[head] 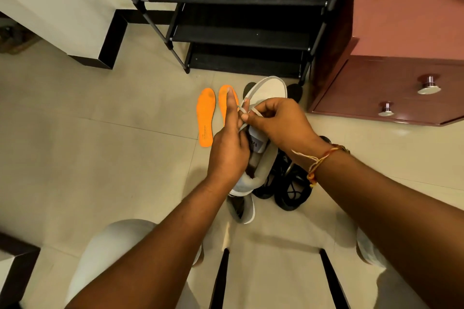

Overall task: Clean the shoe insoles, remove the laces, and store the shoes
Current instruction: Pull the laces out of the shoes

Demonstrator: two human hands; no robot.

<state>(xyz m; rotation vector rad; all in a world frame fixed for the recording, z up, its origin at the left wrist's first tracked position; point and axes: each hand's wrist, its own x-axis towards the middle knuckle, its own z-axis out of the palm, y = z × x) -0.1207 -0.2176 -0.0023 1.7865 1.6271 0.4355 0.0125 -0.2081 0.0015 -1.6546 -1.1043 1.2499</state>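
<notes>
My knees (120,246) fill the bottom of the view, and both forearms reach out over them. The left hand (227,150) grips the white shoe (267,89) around its opening. It holds the shoe off the floor (100,133) with the toe pointing away from me and the forefinger stretched straight alongside the lacing. The right hand (278,123) pinches the lace (255,110) between thumb and forefinger, just above the tongue.

I judge this to be the unlacing step, partway through this shoe. To do it well I would hold the left grip firm so the shoe cannot twist. Then I would draw the lace out one crossing at a time, pulling along the line of the eyelet rather than sideways. I cannot tell whether any knot is left.

The two orange insoles (206,118) lie side by side on the floor just left of the shoe, one partly hidden by my forefinger. A second white shoe (247,211) sits under the held one, with black shoes (291,190) beside it. The rack (241,35) stands ahead and the cabinet (401,32) is close on the right, so there is more elbow room to the left.
</notes>
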